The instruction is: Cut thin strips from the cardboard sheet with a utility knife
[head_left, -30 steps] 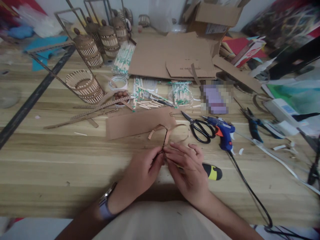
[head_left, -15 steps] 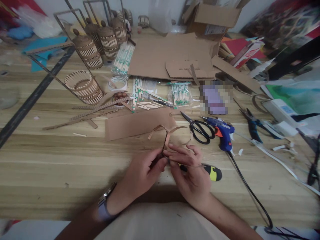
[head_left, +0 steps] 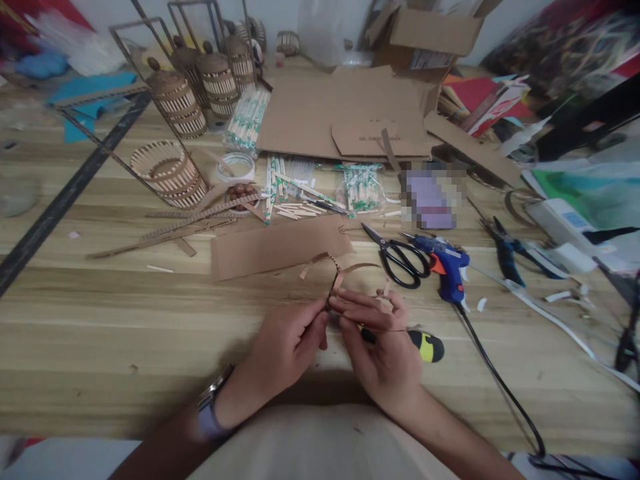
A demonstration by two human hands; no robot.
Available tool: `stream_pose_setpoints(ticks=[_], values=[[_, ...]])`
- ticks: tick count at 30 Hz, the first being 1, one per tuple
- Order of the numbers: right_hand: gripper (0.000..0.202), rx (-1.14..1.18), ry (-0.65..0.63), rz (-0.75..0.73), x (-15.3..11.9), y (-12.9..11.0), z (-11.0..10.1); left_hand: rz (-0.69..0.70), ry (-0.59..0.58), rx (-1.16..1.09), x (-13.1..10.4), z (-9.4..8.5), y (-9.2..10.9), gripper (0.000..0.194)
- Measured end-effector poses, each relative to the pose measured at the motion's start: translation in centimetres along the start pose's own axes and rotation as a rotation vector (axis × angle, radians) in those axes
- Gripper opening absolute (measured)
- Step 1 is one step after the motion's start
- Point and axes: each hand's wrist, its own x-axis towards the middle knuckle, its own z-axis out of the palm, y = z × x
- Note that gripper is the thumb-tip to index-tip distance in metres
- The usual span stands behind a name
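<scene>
Close to my body, a thin brown cardboard strip [head_left: 336, 285] with a corrugated edge stands up from between my fingers, its top end curling left. My left hand [head_left: 293, 343] pinches its lower part between thumb and forefinger. Against the strip's other side press the fingertips of my right hand [head_left: 383, 340]; a peeled, curved layer [head_left: 361, 267] bends off to the right above them. Fingers partly hide where the layers meet. Beneath my right hand lies a black and yellow tool handle [head_left: 429, 345], its other end covered.
Black scissors [head_left: 403, 263] and a blue glue gun [head_left: 445, 263] lie to the right, the cord running toward me. Ahead is a flat cardboard piece [head_left: 275, 247]. A stick basket [head_left: 170, 177] with a tall handle stands left. Pliers [head_left: 510, 257] lie far right.
The strip's top has shifted slightly right and down between my hands. Its lower end now shows below my left fingertips. Both hands keep nearly the same place.
</scene>
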Motion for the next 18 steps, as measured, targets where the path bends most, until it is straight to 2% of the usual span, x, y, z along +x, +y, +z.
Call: stream_pose_setpoints(ticks=[8,18], values=[[0.019,-0.005,0.006,-0.008,-0.16,-0.07,0.16,-0.106,-0.041,-0.107,0.26,-0.06,0.0,0.023],[0.022,-0.029,-0.006,-0.034,0.01,0.11,0.07,-0.072,-0.027,-0.048,0.1,0.0,-0.19,0.029]])
